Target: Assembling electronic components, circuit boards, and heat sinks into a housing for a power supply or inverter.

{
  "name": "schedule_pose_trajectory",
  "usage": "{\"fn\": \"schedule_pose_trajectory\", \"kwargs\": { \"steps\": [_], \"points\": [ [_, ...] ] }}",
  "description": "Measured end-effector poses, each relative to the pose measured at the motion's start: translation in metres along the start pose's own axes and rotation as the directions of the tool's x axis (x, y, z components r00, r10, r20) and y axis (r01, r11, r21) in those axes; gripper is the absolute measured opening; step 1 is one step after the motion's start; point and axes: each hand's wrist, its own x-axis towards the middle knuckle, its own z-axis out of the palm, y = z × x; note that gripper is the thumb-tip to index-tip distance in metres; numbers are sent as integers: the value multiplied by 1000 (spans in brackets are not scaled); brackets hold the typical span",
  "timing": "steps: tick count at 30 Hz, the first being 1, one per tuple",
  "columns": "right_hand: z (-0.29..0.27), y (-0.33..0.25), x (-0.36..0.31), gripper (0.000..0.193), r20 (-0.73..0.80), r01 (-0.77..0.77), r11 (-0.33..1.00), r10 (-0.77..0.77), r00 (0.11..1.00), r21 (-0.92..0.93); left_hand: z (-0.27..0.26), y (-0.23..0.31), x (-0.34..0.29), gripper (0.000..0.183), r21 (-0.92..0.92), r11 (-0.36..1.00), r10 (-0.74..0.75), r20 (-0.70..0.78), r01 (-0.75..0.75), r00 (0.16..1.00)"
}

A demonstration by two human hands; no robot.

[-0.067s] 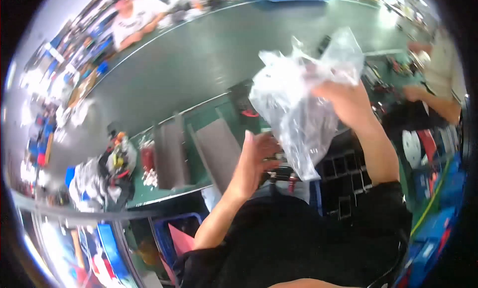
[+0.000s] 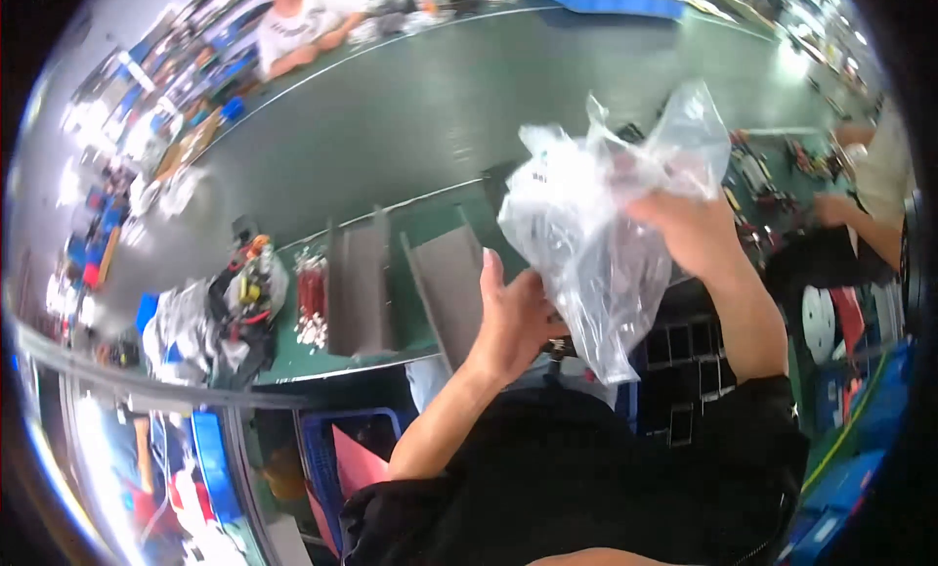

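My right hand [image 2: 689, 229] grips a crumpled clear plastic bag [image 2: 596, 234] and holds it up over the bench; the bag hangs down past my wrist. My left hand [image 2: 513, 312] is just to the left of the bag's lower part, fingers up and thumb toward the bag, touching or nearly touching it. What is inside the bag is too blurred to tell. Below the bag lies a black tray with square compartments [image 2: 684, 356].
Two grey upright dividers [image 2: 357, 283] stand on the green bench [image 2: 430, 224]. A pile of bags and small parts [image 2: 215, 317] lies at the left. A long grey conveyor [image 2: 420, 107] runs behind. Another person [image 2: 303, 19] sits across; a co-worker's arm [image 2: 860, 219] is at the right.
Almost nothing differs; the bag and both hands stay in nearly the same place.
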Motion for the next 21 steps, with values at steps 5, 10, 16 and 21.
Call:
{"fn": "schedule_pose_trajectory", "kwargs": {
  "steps": [5, 10, 16, 21],
  "points": [
    [44, -32, 3, 39, 132, -350, 875, 324, 937, 335, 9, 11, -23, 109, -75, 981, 160, -203, -179, 966],
    [69, -43, 13, 53, 343, -86, 953, -20, 939, 291, -15, 12, -30, 80, -129, 897, 389, -226, -423, 893],
    [97, -56, 24, 60, 424, 363, 921, -387, 819, 140, -61, 22, -49, 62, -4, 789, 608, -140, -614, 782],
    [140, -72, 45, 42, 423, 600, 800, -536, 730, -21, -76, 66, -91, 49, 356, 587, 806, -169, -727, 568]
  ]
}}
